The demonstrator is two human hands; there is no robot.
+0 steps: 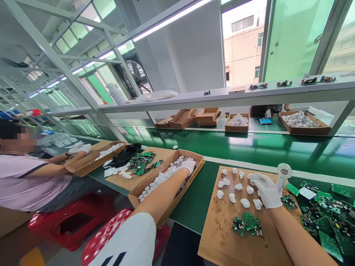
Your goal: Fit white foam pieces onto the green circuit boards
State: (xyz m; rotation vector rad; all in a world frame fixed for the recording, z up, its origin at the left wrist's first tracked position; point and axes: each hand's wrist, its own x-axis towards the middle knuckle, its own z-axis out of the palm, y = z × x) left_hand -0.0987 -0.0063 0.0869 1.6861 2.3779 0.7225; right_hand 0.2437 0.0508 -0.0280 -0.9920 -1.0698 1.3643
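Observation:
My left hand (189,167), in a white glove, reaches into a long cardboard tray (199,162) of small white putty-like lumps (159,180). Its fingers blend with the white contents, so their grip cannot be made out. Over a brown board (222,236) on the right, my right hand (266,190), also gloved, has its fingers drawn together at a white lump (251,176) near the board's far edge. Several similar lumps (245,203) lie in loose rows beside it. Closer to me on that board sit several small green circuit boards (249,221).
A pile of circuit boards (332,218) lies at the right, near a clear round-topped fixture (284,171). More circuit boards (142,160) lie beyond the tray. A green conveyor belt (210,146) runs behind, under a shelf (188,98). A co-worker (30,170) sits at left.

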